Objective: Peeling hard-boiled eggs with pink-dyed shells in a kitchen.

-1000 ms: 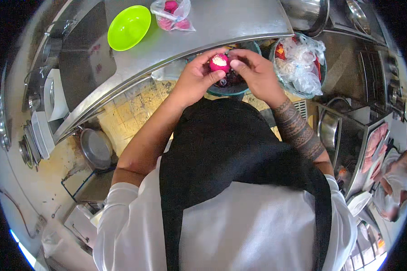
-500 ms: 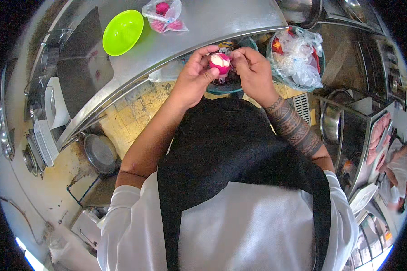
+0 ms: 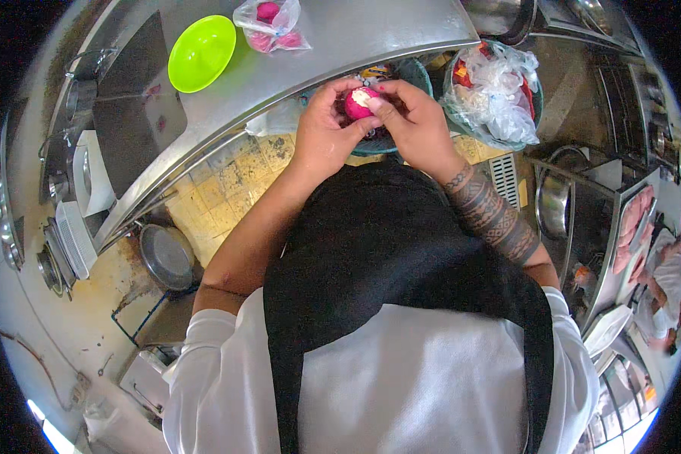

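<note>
A pink-shelled egg (image 3: 361, 104) sits between my hands, with part of its shell gone and a whitish patch bare near the top. My left hand (image 3: 324, 125) is curled round its left side, thumb beneath. From the right, my right hand (image 3: 418, 125) presses its thumb near the bare patch, the fingers bent over the far side. Directly below both hands stands a dark green bin (image 3: 422, 74) with bits of waste in it. Beyond them, on the steel counter (image 3: 356, 30), lie a clear plastic bag (image 3: 289, 38) of several pink eggs and a bright green bowl (image 3: 175, 68).
To the right, a second bin (image 3: 539, 113) is heaped with clear plastic bags. The counter's metal edge (image 3: 295, 94) curves just past my hands. A frying pan (image 3: 166, 257) is low at left. Raw meat (image 3: 634, 219) lies on a tray at right, near another person (image 3: 662, 284).
My right hand has closed in on the egg, its thumb now against it near the bare patch. The egg has turned and shifted slightly left. At right, the other person has moved.
</note>
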Motion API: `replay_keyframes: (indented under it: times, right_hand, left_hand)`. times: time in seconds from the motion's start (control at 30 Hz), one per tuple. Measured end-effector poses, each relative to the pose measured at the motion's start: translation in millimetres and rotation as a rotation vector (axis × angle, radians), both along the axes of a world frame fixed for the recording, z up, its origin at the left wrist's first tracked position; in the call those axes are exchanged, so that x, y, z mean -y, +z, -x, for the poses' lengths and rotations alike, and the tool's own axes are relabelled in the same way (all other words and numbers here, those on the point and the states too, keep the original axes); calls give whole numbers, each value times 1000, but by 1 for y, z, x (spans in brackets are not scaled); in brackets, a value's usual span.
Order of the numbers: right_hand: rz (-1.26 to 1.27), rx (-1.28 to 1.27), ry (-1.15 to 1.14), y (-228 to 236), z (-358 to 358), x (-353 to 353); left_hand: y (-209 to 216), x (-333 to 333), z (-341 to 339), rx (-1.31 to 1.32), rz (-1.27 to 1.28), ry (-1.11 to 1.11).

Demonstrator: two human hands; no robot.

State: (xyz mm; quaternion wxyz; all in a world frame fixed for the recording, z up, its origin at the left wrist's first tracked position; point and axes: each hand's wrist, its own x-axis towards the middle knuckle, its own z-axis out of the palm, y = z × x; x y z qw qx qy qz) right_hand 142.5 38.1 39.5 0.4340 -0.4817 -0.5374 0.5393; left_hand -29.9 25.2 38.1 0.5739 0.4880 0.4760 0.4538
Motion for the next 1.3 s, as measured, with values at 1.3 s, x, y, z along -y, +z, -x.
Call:
replay_keyframes:
  times: [1.3]
  right_hand:
    - [-642,514,300,35,-28,-21]
  left_hand:
    - [10,-6,14,208,122,-151]
